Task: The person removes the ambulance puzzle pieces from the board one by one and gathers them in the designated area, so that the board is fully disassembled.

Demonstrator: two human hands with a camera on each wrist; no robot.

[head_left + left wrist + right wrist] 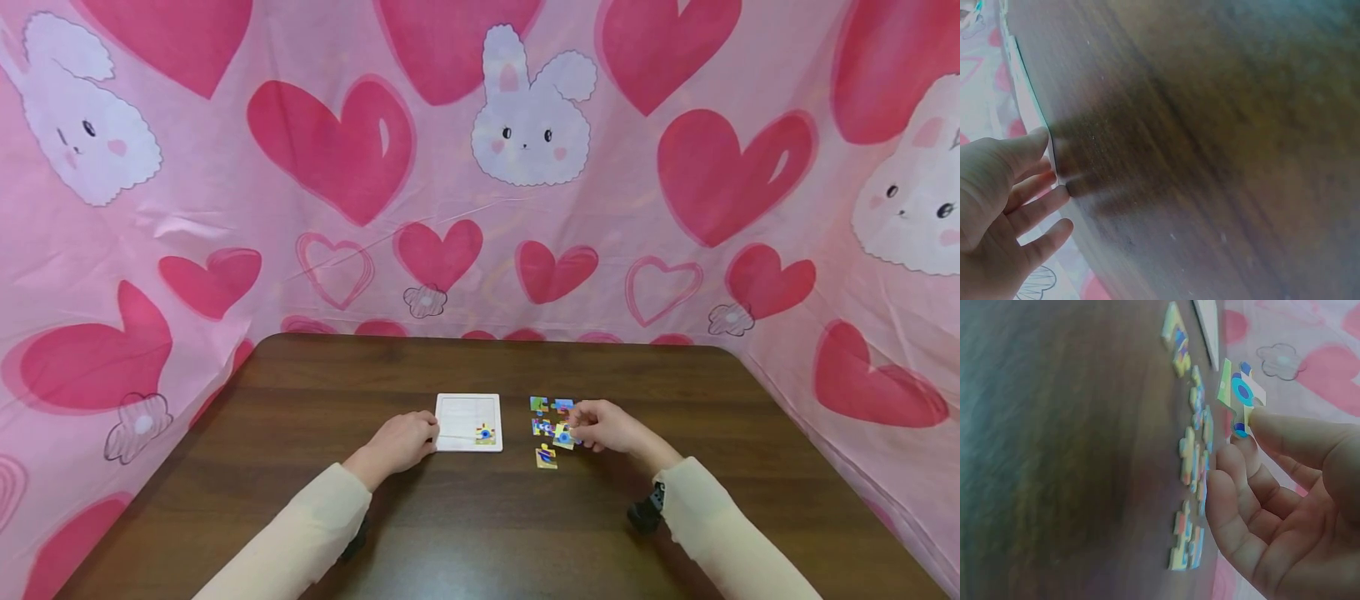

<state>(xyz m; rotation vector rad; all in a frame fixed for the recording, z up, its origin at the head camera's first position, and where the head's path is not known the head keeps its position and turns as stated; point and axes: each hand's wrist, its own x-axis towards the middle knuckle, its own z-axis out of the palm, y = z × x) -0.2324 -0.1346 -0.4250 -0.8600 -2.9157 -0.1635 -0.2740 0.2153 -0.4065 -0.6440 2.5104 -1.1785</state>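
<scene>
A white square puzzle tray lies on the table, with one colourful puzzle piece in its near right corner. My left hand holds the tray's left edge near the close corner, the thumb and fingertips meeting the rim in the left wrist view. Between thumb and fingers, my right hand pinches a puzzle piece with a blue ring design, raised off the table. Under and beside that hand lie several loose puzzle pieces, and a yellowish piece sits closest to me. The right hand partly covers some of them.
The brown wooden table runs to a pink cloth backdrop with hearts and rabbits at the back and both sides. A dark strapped device sits on the right wrist. A strip of bare table separates the tray from the loose pieces.
</scene>
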